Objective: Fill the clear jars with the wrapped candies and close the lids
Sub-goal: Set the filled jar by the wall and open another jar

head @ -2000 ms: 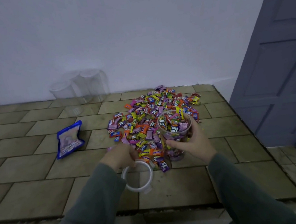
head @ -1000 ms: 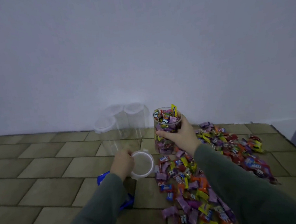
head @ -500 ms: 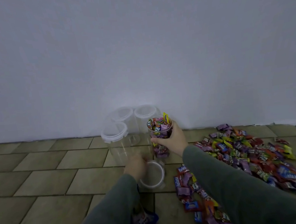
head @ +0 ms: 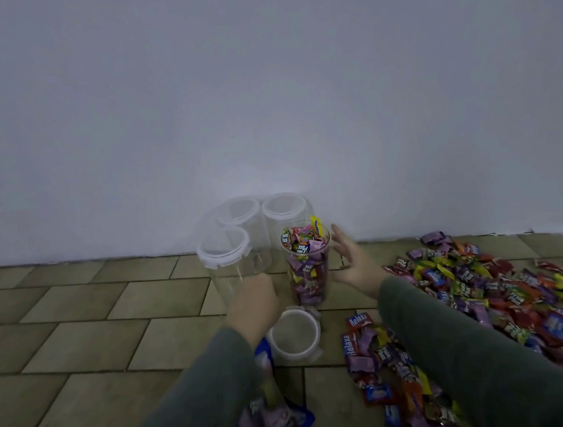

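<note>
My left hand (head: 252, 300) grips the loose lid (head: 294, 335) by its rim, though my knuckles hide exactly how the fingers curl, and the lid lies flat just below the filled jar (head: 308, 265). I should lift it level over the mouth, tuck in the yellow wrapper poking above the rim, and press evenly. The jar stands upright between my hands, mouth up, with my right hand (head: 353, 261) spread just beside it.

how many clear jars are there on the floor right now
4. The candy-filled jar stands open beside the right hand. Three empty lidded jars cluster left of it: front, back left, back right by the wall. None seems hidden.
</note>
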The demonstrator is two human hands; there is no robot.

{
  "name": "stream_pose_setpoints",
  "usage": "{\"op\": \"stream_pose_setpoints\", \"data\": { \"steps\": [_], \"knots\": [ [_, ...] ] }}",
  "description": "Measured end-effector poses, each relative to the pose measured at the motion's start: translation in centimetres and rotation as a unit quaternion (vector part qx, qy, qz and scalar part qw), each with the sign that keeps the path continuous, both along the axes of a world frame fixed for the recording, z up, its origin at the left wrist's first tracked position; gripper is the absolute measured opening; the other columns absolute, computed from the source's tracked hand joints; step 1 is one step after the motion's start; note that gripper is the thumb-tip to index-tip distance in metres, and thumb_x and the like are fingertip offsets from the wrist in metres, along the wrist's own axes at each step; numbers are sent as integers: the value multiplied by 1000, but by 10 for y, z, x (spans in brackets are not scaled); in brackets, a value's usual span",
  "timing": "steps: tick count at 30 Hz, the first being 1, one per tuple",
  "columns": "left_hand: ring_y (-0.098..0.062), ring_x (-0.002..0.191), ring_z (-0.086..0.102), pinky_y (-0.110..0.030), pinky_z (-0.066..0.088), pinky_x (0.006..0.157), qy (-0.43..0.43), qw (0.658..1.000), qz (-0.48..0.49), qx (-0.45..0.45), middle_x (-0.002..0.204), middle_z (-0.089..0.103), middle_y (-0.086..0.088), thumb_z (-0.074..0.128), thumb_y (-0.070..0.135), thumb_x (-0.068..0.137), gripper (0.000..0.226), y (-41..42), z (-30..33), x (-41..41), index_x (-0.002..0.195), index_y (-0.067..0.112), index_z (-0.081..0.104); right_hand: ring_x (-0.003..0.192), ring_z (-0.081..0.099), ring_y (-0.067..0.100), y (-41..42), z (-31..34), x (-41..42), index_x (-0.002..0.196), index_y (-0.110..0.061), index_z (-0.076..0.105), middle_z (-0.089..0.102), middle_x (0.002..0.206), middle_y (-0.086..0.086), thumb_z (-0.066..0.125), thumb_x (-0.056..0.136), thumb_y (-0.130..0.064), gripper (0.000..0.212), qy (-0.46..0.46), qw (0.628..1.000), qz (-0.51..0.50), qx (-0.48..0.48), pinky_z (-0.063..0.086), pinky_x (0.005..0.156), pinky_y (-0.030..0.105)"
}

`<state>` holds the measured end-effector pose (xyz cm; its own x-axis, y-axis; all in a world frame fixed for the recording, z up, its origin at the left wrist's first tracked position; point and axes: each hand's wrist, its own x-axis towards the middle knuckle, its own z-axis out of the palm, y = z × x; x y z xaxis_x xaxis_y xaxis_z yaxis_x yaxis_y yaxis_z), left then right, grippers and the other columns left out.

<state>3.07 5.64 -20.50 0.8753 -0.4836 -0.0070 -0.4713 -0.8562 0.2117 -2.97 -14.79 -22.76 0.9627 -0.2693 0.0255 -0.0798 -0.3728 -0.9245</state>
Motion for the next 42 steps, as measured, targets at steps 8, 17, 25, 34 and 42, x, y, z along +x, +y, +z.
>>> {"op": "stream_pose_setpoints", "data": {
  "steps": [8, 17, 25, 34, 42],
  "knots": [
    [-20, 98, 61, -34, 51, 84, -52, 985, 15, -161, 103, 66, -2, 53, 40, 92, 32, -25, 92, 31, 105, 15, 66, 106, 53, 14, -39, 13, 39, 136, -20, 51, 56, 129, 2, 62, 92, -19, 45, 53, 991, -60, -104, 48, 90, 29],
    [-29, 124, 38, -41, 40, 93, -56, 997, -33, -39, 133, 52, -8, 45, 70, 85, 71, -77, 76, 92, 139, 25, 43, 111, 53, 21, -47, 25, 108, 139, -23, 46, 53, 122, -4, 71, 85, -19, 60, 65, 989, 8, -131, 49, 98, 39],
    [-24, 119, 42, -38, 37, 95, -56, 997, -51, 22, 127, 59, 6, 54, 83, 66, 82, -89, 81, 112, 132, 35, 49, 102, 58, 16, -37, 16, 119, 122, -23, 54, 61, 112, 0, 53, 97, -16, 26, 39, 992, 72, -94, 47, 75, 16],
    [-23, 116, 46, -37, 44, 91, -104, 987, -67, -106, 116, 62, 0, 63, 69, 68, 73, -95, 111, 72, 130, 33, 53, 111, 51, 8, -52, 53, 75, 139, -25, 44, 56, 125, -8, 71, 85, -17, 60, -34, 987, 42, -150, 38, 90, 25],
    [-17, 111, 55, -30, 45, 87, -114, 960, -136, -219, 121, 61, 3, 67, 62, 70, 73, -124, 151, 1, 132, 26, 50, 114, 48, 10, -83, 105, -12, 136, -41, 34, 51, 127, -11, 72, 84, -20, 68, -118, 975, -7, -186, 36, 91, 24]
  ]
}}
